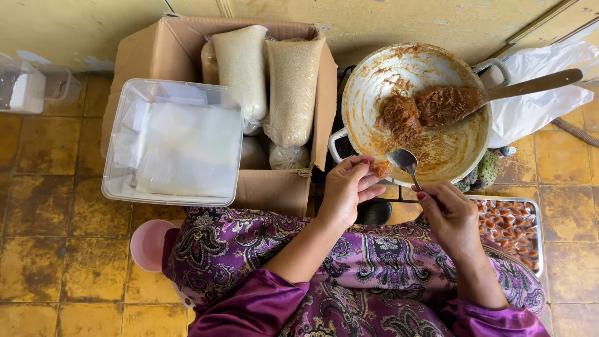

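So the big pan (417, 112) is the anchor here, smeared inside with brown paste (400, 117) and a wooden spatula (493, 95) resting across it. Right at the pan's near rim, the right hand (450, 215) grips a metal spoon (406, 163) by its handle, bowl pointing at the pan. The left hand (345, 189) sits just left of the spoon, fingers curled around a small lump of the paste (381, 168). Left of the pan there's a cardboard box (187, 56) with bags of grain (293, 87) and a clear plastic tub (173, 142) on top. Below the pan's right side, a metal tray (538, 215) holds wrapped pieces.
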